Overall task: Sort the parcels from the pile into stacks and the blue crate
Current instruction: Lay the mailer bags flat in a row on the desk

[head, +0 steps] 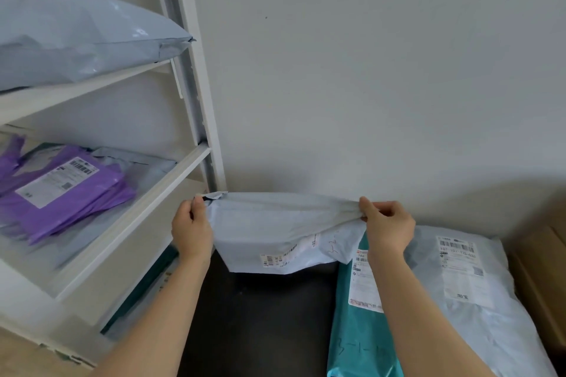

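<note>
Two bare forearms rise from six o'clock over a dark surface (260,321) towards the middle of the view. At about nine o'clock from centre, the left hand (191,229) has its fingers curled, pinching the top left corner of a pale grey parcel (275,223). The right hand (387,225), at about three o'clock from centre, pinches the bunched film at the parcel's top right corner between thumb and fingers. The parcel hangs stretched between both hands in front of the wall (367,70), its lower edge with a label drooping above the dark surface. At five o'clock a teal parcel (358,330) lies partly under the right wrist, touching a grey labelled parcel (459,309) on its far side. A cardboard box (545,269) sits at four o'clock. A white shelf unit (128,223) fills the nine o'clock side, with purple parcels (61,193) on its middle shelf and a puffy grey parcel (76,34) on the shelf above, at ten o'clock.
</note>
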Motion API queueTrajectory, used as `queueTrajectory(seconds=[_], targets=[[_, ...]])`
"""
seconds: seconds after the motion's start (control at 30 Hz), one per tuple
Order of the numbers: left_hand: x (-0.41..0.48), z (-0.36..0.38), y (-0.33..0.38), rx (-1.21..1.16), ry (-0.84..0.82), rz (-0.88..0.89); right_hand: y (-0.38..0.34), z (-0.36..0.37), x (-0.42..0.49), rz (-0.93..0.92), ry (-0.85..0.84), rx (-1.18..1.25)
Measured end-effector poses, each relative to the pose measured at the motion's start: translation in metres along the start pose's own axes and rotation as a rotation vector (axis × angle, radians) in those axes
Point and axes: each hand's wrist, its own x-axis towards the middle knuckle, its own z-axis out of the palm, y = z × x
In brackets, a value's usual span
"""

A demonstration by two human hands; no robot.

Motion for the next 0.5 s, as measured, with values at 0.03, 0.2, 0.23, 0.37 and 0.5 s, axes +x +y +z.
queueTrajectory(seconds=[0.03, 0.2, 0.23, 0.37, 0.5], targets=[[0.000, 0.001, 0.000, 0.007, -0.005, -0.004, 0.002, -0.001, 0.002, 0.008, 0.017, -0.025], [0.004, -0.003, -0.003, 0.012, 0.011, -0.022, 0.006, 0.002, 0.002, 0.021, 0.040, -0.048], [0.004, -0.003, -0.004, 0.002, 0.005, -0.030, 0.007, 0.003, 0.003, 0.022, 0.042, -0.050], [0.004, -0.003, 0.004, -0.108, -0.081, -0.086, 0.007, 0.003, 0.005, -0.019, 0.036, -0.126], [0.010, -0.001, 0.017, -0.146, -0.221, -0.123, -0.001, 0.010, -0.003, -0.231, 0.020, -0.369]])
